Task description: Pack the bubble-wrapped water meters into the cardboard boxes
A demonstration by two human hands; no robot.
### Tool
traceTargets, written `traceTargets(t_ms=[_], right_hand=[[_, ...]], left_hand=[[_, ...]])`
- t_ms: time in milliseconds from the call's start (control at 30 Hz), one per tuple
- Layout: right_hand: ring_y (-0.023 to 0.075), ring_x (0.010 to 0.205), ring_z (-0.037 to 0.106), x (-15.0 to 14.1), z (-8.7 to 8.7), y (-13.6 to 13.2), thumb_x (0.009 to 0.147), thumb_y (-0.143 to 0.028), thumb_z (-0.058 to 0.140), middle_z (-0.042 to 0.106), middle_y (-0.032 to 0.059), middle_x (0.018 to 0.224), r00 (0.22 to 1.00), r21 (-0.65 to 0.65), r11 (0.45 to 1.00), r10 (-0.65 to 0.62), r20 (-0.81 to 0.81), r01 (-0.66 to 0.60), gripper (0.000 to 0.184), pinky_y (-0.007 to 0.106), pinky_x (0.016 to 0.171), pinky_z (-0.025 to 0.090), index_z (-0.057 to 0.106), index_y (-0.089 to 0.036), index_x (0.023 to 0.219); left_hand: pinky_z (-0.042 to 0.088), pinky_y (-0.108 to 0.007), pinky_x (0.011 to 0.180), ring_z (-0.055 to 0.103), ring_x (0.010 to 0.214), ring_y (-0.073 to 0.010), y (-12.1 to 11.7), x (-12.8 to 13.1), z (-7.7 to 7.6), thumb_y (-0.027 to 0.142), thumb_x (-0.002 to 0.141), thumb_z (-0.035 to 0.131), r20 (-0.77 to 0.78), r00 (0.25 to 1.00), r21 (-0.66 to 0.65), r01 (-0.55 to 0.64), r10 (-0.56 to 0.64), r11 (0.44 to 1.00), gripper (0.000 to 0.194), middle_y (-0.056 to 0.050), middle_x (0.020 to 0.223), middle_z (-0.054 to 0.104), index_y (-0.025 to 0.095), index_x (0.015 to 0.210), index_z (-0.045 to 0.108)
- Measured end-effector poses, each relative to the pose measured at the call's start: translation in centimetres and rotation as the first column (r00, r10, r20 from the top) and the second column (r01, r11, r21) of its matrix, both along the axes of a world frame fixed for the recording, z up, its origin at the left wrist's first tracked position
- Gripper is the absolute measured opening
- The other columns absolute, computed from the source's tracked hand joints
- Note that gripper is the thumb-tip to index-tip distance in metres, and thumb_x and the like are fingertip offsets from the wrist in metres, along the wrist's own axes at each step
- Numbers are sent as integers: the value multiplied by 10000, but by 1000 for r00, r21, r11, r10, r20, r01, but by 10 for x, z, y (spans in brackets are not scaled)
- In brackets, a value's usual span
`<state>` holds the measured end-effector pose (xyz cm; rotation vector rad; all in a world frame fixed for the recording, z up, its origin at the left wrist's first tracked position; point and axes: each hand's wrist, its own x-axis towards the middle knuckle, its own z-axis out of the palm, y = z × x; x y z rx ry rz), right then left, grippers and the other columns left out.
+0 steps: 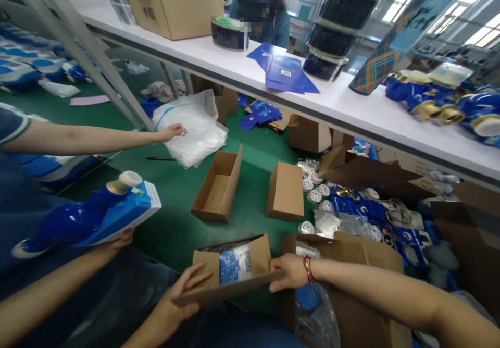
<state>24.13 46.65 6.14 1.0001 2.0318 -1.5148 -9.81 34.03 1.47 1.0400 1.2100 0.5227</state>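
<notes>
My left hand (pixel 183 291) grips the near left flap of a small open cardboard box (pixel 255 257). My right hand (pixel 288 272), with a red wrist band, pinches the same box's right flap. Both are closed on it. Inside lies a blue item in a clear bag (pixel 234 264). To my left a co-worker's hand (pixel 117 239) holds up a blue water meter (pixel 97 218). The same co-worker's other hand (pixel 172 131) touches a stack of bubble-wrap bags (pixel 197 129).
Two more small cardboard boxes (pixel 219 186) (pixel 286 190) stand on the green table. A heap of blue meters and bagged parts (pixel 367 212) lies at right. A white shelf (pixel 351 113) above carries blue folded cartons (pixel 285 72), a large carton (pixel 175 1) and more meters (pixel 437 100).
</notes>
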Motion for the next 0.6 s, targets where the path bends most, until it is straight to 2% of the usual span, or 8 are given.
traceTargets(t_ms=[67,133,167,233,300,367,433,600], right_hand=[[160,610,598,-10,-7,-1,750,-594,483,621,11,639,983,118,984,-145,113,132,431,238,548,432,603,-195,860],[201,692,620,-22,-17,-2,738,-574,514,651,63,755,946,266,940,-266,184,213,467,274,584,452,570,-157,939],[238,776,621,-28,-21,-1,701,-541,576,650,110,857,924,337,914,-312,220,228,511,312,634,465,544,-123,993],[314,1050,528,-38,-28,3,593,-429,708,547,212,1138,905,435,872,-352,238,224,717,401,819,438,445,-67,1153],[330,1287,269,-44,-32,10,519,-321,771,287,227,1392,961,496,860,-226,158,121,961,461,1012,274,284,-92,1314],[304,1351,96,-47,-36,18,531,-308,771,133,143,1477,997,502,863,16,79,-54,1062,499,1074,118,154,-186,1387],[303,1338,164,-49,-40,26,581,-362,738,211,117,1463,980,462,865,189,63,-196,1018,533,1069,91,144,-214,1395],[284,1141,477,-61,-40,32,545,-409,764,501,113,1283,971,451,861,192,142,-236,855,448,992,301,388,-204,1286]], left_hand=[[447,-446,907,547,1066,-267,4,20,-17,539,772,477,-155,916,7,-375,371,927,781,-151,1246,498,195,1379,125],[456,-451,883,538,1058,-281,12,39,-27,546,734,528,-410,718,217,-523,563,824,891,-194,1284,424,137,1387,79],[433,-466,907,491,1115,-300,17,47,-29,533,728,544,-511,623,352,-477,592,805,916,-219,1329,354,115,1390,68],[306,-521,1001,338,1243,-328,25,58,-30,480,743,548,-670,511,531,-175,538,829,849,-217,1390,265,115,1388,132],[125,-571,1053,218,1303,-328,34,62,-29,465,751,544,-780,491,522,166,389,837,749,-177,1401,290,145,1360,248],[48,-589,1046,246,1286,-326,42,61,-29,518,705,578,-829,505,450,351,239,821,769,-159,1366,365,157,1329,312],[60,-586,1035,325,1228,-321,48,58,-29,590,665,581,-843,514,399,402,158,824,814,-173,1300,437,130,1297,353],[247,-492,954,473,1018,-271,53,53,-21,668,683,504,-841,535,347,415,83,841,660,-108,1041,578,153,1095,518]])
